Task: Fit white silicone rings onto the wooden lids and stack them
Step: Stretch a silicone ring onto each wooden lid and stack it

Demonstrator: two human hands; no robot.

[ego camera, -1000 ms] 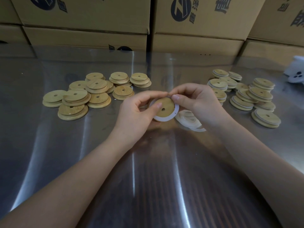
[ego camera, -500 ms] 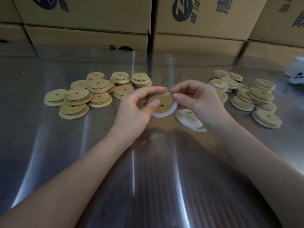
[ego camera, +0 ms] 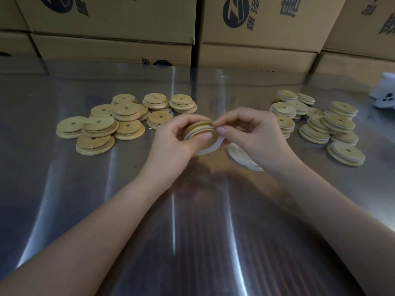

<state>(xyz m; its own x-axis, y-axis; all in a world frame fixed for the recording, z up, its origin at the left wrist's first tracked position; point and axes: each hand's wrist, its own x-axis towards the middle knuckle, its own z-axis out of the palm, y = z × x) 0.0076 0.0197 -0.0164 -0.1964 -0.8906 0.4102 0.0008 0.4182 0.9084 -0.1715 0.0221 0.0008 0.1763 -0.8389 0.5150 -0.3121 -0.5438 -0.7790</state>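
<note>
Lid [ego camera: 199,130] now tilted edge-on between hands [ego camera: 213,133]

Wooden lid [ego camera: 199,129] and ring [ego camera: 208,148] between both hands.

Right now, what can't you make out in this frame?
- Ring on the held lid: left hand and right hand cover much of it, so how far it is seated is unclear.
- Loose rings: right hand hides most; no count.
- White object: cut off by the right edge.
- Box print: cut off by the top edge.
</note>
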